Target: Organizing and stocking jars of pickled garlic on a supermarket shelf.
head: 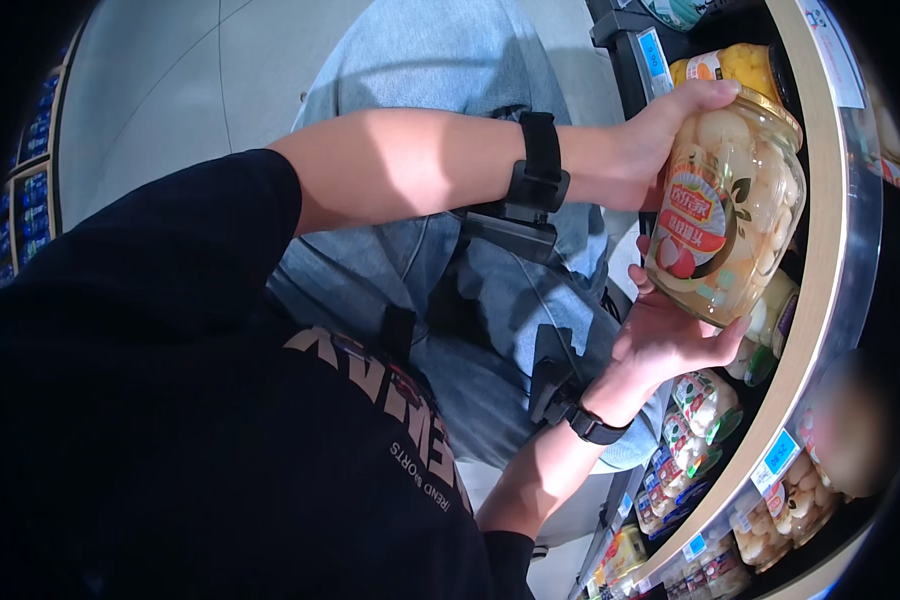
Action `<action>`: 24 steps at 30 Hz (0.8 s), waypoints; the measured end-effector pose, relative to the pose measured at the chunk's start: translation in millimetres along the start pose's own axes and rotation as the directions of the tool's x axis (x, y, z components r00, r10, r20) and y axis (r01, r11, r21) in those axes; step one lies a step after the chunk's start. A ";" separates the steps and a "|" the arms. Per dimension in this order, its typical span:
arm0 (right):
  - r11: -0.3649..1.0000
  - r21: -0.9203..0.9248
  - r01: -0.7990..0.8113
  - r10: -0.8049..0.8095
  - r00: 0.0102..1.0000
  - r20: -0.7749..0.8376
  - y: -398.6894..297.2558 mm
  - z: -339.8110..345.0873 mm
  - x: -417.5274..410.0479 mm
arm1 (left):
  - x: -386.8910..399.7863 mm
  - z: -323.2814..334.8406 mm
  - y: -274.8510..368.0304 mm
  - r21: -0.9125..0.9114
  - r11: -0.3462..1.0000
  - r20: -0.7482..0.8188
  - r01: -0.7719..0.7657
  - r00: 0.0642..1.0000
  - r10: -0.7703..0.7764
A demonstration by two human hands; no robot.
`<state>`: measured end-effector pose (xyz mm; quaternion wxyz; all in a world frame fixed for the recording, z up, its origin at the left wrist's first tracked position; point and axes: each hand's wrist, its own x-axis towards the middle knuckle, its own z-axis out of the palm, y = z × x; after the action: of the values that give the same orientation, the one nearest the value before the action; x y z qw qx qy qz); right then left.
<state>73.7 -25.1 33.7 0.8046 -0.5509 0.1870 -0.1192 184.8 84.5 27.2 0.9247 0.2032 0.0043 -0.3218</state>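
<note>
A large glass jar of pale peeled fruit (pixel 727 217), with a gold lid and a red label picturing lychees, is held tilted in front of the shelf. My left hand (pixel 645 157) grips its upper part, the thumb lying by the lid's rim. Below, my right hand (pixel 664 334) cups the base, with its thumb and fingers on either side. The fingers of my left hand behind the jar are mostly hidden. Next to the lid, a jar of yellow fruit (pixel 746 67) stands on the shelf.
The light wooden shelf edge (pixel 817 300) curves down the right side. Several fruit jars (pixel 701 405) sit on one shelf level, and brown-tinted fruit jars (pixel 802 499) on another. A blue-and-white price tag (pixel 776 459) is fixed to the edge. Shelving with blue goods (pixel 34 217) stands far left.
</note>
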 end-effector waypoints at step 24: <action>0.143 -0.738 0.660 -0.664 0.617 0.423 -18.2 -35.3 19.0 | 28.7 24.6 -27.1 -0.171 0.985 -0.162 -0.014 0.987 -0.014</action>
<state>75.8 -69.0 35.9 0.2875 -0.8896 -0.0402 -0.3525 188.4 38.9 35.7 0.9354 0.1485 0.1074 -0.3024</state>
